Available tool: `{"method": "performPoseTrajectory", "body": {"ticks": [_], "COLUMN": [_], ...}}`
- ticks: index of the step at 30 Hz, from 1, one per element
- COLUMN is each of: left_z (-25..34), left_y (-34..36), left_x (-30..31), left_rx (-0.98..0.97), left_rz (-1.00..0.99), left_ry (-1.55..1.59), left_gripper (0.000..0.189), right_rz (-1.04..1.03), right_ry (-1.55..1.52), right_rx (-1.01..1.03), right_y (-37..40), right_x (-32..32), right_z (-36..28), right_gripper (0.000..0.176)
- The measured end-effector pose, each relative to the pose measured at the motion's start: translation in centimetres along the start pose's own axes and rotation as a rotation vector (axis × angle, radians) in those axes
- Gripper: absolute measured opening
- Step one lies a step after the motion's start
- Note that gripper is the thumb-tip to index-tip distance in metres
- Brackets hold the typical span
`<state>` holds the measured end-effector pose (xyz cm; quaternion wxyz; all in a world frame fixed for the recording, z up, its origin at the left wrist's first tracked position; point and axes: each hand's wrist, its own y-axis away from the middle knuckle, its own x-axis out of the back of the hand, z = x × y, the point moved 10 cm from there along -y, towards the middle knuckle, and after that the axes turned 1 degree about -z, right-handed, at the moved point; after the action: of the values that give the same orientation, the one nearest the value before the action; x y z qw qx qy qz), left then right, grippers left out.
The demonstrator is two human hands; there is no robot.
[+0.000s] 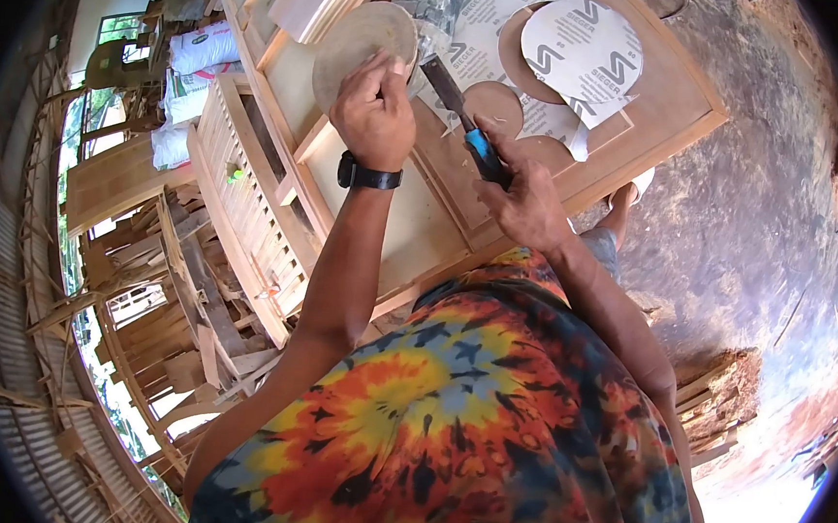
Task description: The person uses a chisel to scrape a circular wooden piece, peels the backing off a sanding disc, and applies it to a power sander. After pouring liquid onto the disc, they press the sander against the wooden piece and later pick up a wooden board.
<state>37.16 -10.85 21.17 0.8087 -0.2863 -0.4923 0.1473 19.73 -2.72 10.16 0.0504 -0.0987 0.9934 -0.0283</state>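
Observation:
My left hand (373,113), with a black watch on its wrist, grips a round tan sanding disc (362,39) by its lower edge. In my right hand (526,196) is a blue-handled blade tool (463,119), its dark blade pointing up towards the disc. Both hands are over a wooden door panel (422,223) that lies flat. On the panel are white-backed sandpaper sheets (489,19) with round holes cut in them, and a cut round piece (580,44) lies on top.
A slatted wooden door (248,211) and other wooden frames (170,341) are stacked at the left. White sacks (200,52) lie at the far left. My foot in a sandal (630,194) stands on the bare ground (762,217) to the right.

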Motion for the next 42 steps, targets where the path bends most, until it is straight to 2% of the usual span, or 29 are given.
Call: {"method": "performPoseTrajectory", "body": {"ticks": [1, 3, 5, 9, 12, 21, 24, 26, 27, 29, 30, 32, 33, 35, 36, 38, 42], "left_z": [-1.2, -1.5, -1.4, -1.3, -1.3, -0.9, -0.9, -3.1, -3.9, -6.7, -8.6, -15.1, -16.4, -19.8, -19.3, -16.9, -16.4], "left_y": [0.1, -0.3, -0.3, -0.3, -0.4, -0.5, -0.6, -0.5, -0.8, -1.7, -2.3, -2.8, -3.2, -2.4, -2.5, -3.3, -3.6], "left_x": [0.1, 0.2, 0.4, 0.2, 0.4, 0.2, 0.4, 0.3, 0.7, 2.3, 2.5, 2.4, 2.5, -1.5, -1.4, -1.6, -1.5], "left_rx": [0.108, 0.063, 0.0, 0.039, 0.056, 0.037, 0.048, 0.208, 0.209, 0.22, 0.225, 0.49, 0.495, 0.811, 0.814, 0.728, 0.668], "left_rz": [-0.012, -0.006, 0.001, 0.01, 0.007, -0.014, -0.008, -0.017, -0.01, 0.024, 0.029, 0.024, 0.03, -0.143, -0.141, -0.264, -0.272], "left_ry": [0.006, 0.006, 0.021, 0.064, 0.076, 0.037, 0.031, 0.226, 0.23, -0.048, -0.042, -0.079, -0.075, 0.51, 0.514, 0.283, 0.315], "left_gripper": [0.018, 0.017, 0.015, 0.012, 0.013, 0.017, 0.017, 0.021, 0.021, 0.028, 0.028, 0.038, 0.038, 0.045, 0.045, 0.05, 0.05], "right_rz": [0.002, -0.112, -0.121, -0.143, -0.058, -0.117, -0.118, -0.106, -0.089, -0.08, -0.072, -0.097, -0.118, -0.109, -0.102, -0.091, -0.069], "right_ry": [-0.001, -0.022, -0.024, -0.028, -0.038, -0.043, -0.037, -0.048, -0.061, 0.007, 0.069, 0.119, 0.161, 0.187, 0.203, 0.216, 0.225], "right_rx": [-0.001, -0.149, -0.157, -0.189, -0.094, -0.176, -0.14, -0.158, -0.178, -0.139, -0.1, -0.132, -0.161, -0.181, -0.21, -0.183, -0.156], "right_y": [0.1, 0.5, 0.7, 1.1, 1.1, 1.2, 1.0, 0.9, 0.9, 0.8, 0.7, 0.8, 0.8, 0.7, 0.8, 0.7, 0.1], "right_x": [0.1, -0.8, -0.8, -1.1, -1.1, -1.4, -1.6, -1.5, -1.4, -1.2, -1.0, -1.1, -1.4, -1.6, -1.8, -2.2, -2.6], "right_z": [-0.1, 1.1, 0.9, 0.7, 0.0, -0.1, -0.3, -0.5, -0.6, -1.4, -2.0, -2.9, -3.1, -3.8, -3.8, -4.3, -5.0], "right_gripper": [0.071, 0.07, 0.07, 0.071, 0.069, 0.072, 0.071, 0.07, 0.068, 0.069, 0.069, 0.069, 0.07, 0.07, 0.071, 0.072, 0.076]}}
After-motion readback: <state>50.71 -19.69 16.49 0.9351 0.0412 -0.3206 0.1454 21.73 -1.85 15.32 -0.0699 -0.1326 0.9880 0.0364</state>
